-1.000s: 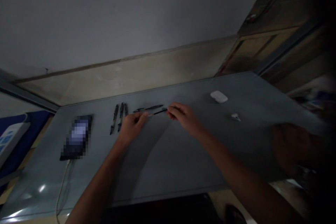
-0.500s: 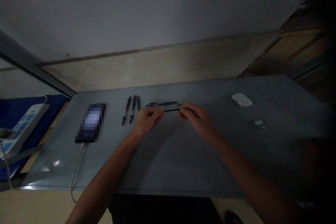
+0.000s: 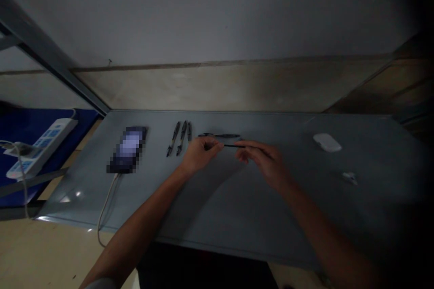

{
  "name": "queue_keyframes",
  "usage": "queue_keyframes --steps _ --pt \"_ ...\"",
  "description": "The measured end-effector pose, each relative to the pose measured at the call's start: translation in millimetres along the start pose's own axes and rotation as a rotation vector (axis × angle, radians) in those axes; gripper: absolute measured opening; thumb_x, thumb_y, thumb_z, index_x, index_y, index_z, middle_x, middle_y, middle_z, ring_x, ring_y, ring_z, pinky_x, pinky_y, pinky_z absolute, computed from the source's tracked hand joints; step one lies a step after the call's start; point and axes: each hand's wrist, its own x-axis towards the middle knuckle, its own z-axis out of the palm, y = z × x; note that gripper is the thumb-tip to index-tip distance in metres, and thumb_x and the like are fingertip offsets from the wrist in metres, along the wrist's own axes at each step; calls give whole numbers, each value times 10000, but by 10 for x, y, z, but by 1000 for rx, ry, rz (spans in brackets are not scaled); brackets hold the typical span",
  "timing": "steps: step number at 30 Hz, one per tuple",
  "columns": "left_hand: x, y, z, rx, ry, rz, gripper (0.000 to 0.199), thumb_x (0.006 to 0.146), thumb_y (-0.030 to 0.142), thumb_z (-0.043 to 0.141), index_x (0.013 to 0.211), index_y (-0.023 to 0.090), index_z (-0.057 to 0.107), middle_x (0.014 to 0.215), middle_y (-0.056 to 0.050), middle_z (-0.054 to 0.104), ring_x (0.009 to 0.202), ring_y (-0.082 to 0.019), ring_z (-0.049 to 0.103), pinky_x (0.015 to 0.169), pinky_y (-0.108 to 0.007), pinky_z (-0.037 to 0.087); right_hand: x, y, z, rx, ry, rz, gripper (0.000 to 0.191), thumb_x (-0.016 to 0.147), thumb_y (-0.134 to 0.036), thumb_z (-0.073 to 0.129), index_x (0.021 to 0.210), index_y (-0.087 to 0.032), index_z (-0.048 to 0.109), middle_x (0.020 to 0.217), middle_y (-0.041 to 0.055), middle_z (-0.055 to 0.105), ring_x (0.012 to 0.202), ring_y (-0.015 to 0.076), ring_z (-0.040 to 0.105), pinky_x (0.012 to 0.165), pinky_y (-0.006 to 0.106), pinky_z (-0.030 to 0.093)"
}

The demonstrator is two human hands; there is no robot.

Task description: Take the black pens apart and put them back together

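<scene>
A thin black rod, which looks like a pen refill [image 3: 233, 146], lies level between my hands above the table. My left hand [image 3: 201, 156] is closed, with thumb and forefinger pinched at the refill's left end. On the other side my right hand [image 3: 262, 158] grips the right end between thumb and fingers, its lower fingers curled loosely. Just behind the refill lies a dark pen or pen parts [image 3: 227, 135], partly covered by my left hand. Several black pens, one of them a clear-barrelled pen [image 3: 183, 135], lie side by side left of my left hand.
On the grey table [image 3: 217, 207], a phone [image 3: 130, 149] with a white cable [image 3: 107, 203] lies at left. A white rounded case [image 3: 327, 142] and a small white item [image 3: 350, 178] are at right. A power strip [image 3: 44, 146] rests beyond the left edge; a wall [image 3: 217, 88] stands behind.
My left fingertips now meet the refill's left end, where a small gap showed before. My right-hand fingers are more stretched along it. The whole view has shifted, moving the scene rightward.
</scene>
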Motion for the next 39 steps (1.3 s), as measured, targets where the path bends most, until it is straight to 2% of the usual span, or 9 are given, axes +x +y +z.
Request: queue_keyframes --steps 7,11,14,17,19,25,32,37,39 --pt "-11 -72 121 42 11 50 231 872 368 607 860 145 665 580 40 512 520 -99 434 523 -236 323 14 53 12 50 -3 71 365 941 -488 553 1023 -199 760 786 75 736 706 193 666 612 318 490" --pt "-25 -107 182 -31 14 41 313 883 454 600 937 153 667 573 46 508 506 -103 441 501 -232 312 15 20 23 49 32 102 454 944 -575 507 978 -202 765 762 83 730 704 208 682 608 328 498" --pt "-31 -101 205 -88 26 -15 442 907 567 528 809 155 655 535 47 460 485 -100 404 480 -240 278 11 -4 35 76 28 96 481 943 -593 496 967 -195 764 758 88 730 698 207 683 601 327 497" --pt "-31 -81 205 -78 48 -58 522 902 611 502 622 173 551 517 47 405 477 -92 349 475 -252 248 3 -1 50 102 11 97 477 942 -587 508 980 -189 768 768 89 736 695 199 677 603 320 493" --pt "-27 -75 201 -76 60 -50 491 883 591 541 621 176 532 537 50 397 495 -91 346 486 -248 258 1 9 57 124 6 107 464 938 -580 524 990 -190 770 776 87 741 687 190 674 600 311 488" --pt "-20 -89 199 -101 52 17 320 833 486 644 838 166 629 601 51 450 542 -98 379 509 -233 287 7 -11 59 230 19 152 510 920 -612 536 944 -158 768 738 91 731 637 172 663 553 285 460" --pt "-36 -55 182 -33 66 -57 515 882 604 531 600 173 550 523 46 377 490 -92 325 474 -251 235 -2 -18 59 221 5 133 504 915 -611 546 944 -157 762 733 86 723 653 174 667 570 287 471" --pt "-38 -31 178 -77 78 -28 373 786 536 682 780 167 629 529 73 382 473 -79 312 453 -225 224 18 10 53 253 16 177 511 910 -606 550 935 -143 765 728 90 721 632 166 647 566 284 462" --pt "-43 -33 181 -67 92 -35 380 775 535 698 849 165 654 514 84 362 460 -78 298 444 -220 208 23 13 57 289 18 193 504 902 -598 566 935 -138 769 719 91 716 639 167 647 568 281 456"
